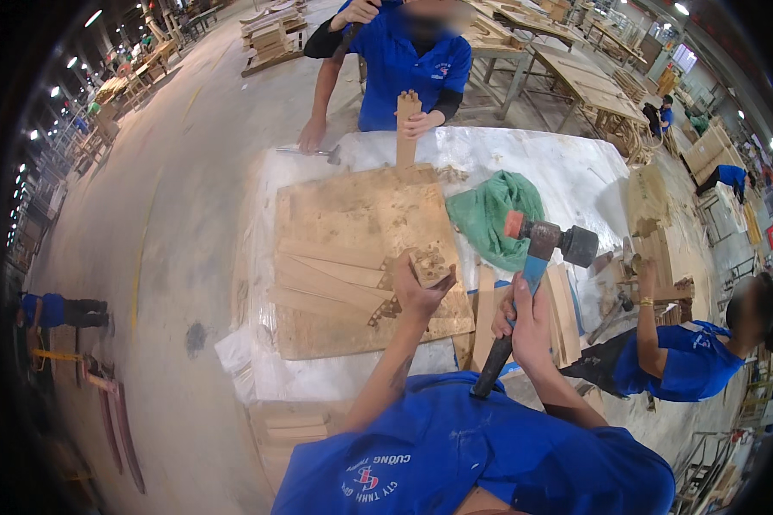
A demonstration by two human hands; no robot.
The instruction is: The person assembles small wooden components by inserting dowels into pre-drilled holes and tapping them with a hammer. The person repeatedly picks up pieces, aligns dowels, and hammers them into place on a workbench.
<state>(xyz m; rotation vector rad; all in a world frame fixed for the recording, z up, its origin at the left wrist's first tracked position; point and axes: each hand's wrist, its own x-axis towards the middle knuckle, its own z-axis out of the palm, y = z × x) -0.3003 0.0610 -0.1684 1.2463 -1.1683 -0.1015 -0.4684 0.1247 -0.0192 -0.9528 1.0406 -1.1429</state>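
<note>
My right hand (531, 313) is wrapped round the handle of a mallet (537, 262), which has one orange-red face and one black face. The mallet is raised, its head above the table and its handle end close to my shirt. My left hand (416, 287) grips a short-looking wooden piece (431, 263), its notched end facing up, over the wooden work board (352, 197). Beside that hand, several flat wooden slats (322, 279) lie fanned out, their dark notched ends toward it. How far down the held piece reaches is hidden.
Across the table, a person in blue (416, 64) holds an upright wooden piece (407, 129); a hammer (322, 154) lies by another hand. Right of the board are a green cloth (498, 219) and more slats (565, 313). Another person (683, 356) works at right.
</note>
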